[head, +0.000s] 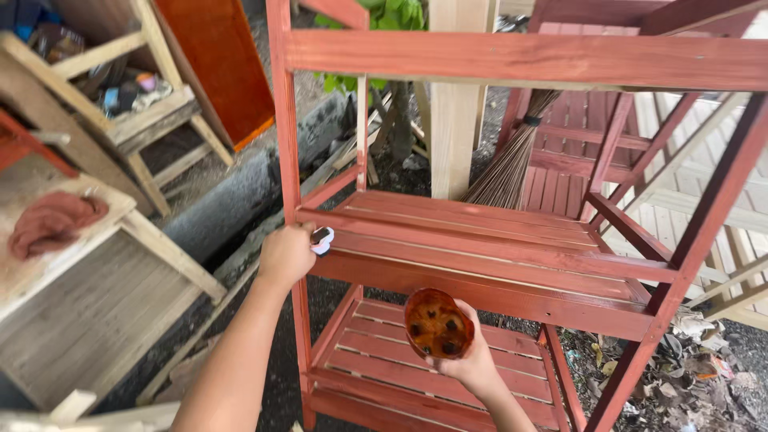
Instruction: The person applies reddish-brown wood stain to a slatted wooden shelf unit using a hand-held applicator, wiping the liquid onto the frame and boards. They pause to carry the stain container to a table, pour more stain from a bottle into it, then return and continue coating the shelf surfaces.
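At the middle shelf's front-left corner, the left hand (286, 254) was clenched around a small pale applicator (322, 239), likely a sponge or rag wad, pressed against the red-stained shelf rack (480, 240) just beside the left upright. The right hand (468, 364) gripped a small round container of dark stain (437, 323), tipped mouth toward the camera, held in front of the rack between the middle and bottom shelves.

Risks, as a judgement:
- Container was tilted steeply; any more tilt and stain could spill onto the bottom slats or the ground.
- Fingers were wrapped near the rim, so a wet rim could make the grip slip.
- Left knuckles sat against a freshly coloured rail; smudging or a fingerprint looked possible.
- Can't tell how full the container was.

Surface: slatted wood, even reddish coat, no visible drips.

Surroundings: outdoor yard with dark gravelly ground. Bare unfinished wooden benches (96, 264) stood at left, a reddish cloth (52, 222) lying on one. An orange panel (220, 64) leaned at top left, a stick broom (512, 164) behind the rack, more red and bare frames at right, and litter (696, 368) at lower right.
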A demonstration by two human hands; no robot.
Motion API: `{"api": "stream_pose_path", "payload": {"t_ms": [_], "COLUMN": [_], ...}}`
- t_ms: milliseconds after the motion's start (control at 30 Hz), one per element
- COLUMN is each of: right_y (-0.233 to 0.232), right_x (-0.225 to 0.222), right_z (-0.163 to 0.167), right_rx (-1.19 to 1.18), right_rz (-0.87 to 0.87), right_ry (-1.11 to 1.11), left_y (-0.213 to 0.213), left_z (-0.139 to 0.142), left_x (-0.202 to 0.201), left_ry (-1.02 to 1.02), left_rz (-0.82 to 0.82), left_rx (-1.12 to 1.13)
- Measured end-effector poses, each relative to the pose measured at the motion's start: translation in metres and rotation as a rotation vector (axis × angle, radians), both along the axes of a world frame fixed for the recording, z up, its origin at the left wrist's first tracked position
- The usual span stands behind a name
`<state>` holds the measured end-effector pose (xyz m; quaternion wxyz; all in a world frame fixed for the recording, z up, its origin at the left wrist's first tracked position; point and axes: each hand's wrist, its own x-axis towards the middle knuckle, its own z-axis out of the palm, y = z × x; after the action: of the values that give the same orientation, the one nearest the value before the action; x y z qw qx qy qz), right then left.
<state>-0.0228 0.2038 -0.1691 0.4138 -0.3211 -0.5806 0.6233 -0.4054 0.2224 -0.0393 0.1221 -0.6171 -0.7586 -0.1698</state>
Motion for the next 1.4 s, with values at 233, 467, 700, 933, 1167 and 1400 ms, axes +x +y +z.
{"api": "stream_pose_path", "payload": {"t_ms": [233, 467, 700, 933, 1167, 1400], "right_y": [0.022, 0.046, 0.062, 0.066, 0.06, 0.058], "right_x": [0.018, 0.017, 0.024, 0.015, -0.009, 0.004], "right_z": [0.006, 0.042, 0.077, 0.096, 0.101, 0.108], "right_rx": [-0.109, -0.229, -0.286, -0.261, -0.253, -0.301], "right_rz": [0.116, 0.178, 0.17, 0.182, 0.182, 0.104], "right_ry": [0.025, -0.025, -0.048, -0.03, 0.047, -0.024], "left_y": [0.025, 0.059, 0.087, 0.065, 0.071, 0.048], "left_z": [-0.029, -0.041, -0.046, -0.046, -0.055, -0.031], "left_x": [0.037, 0.039, 0.051, 0.02, 0.021, 0.018], "left_ry": [0.249, 0.321, 0.351, 0.154, 0.16, -0.066], "left_rz": [-0.127, 0.114, 0.145, 0.051, 0.006, -0.008], "left_rx": [0.037, -0.024, -0.186, -0.034, -0.092, 0.074]}}
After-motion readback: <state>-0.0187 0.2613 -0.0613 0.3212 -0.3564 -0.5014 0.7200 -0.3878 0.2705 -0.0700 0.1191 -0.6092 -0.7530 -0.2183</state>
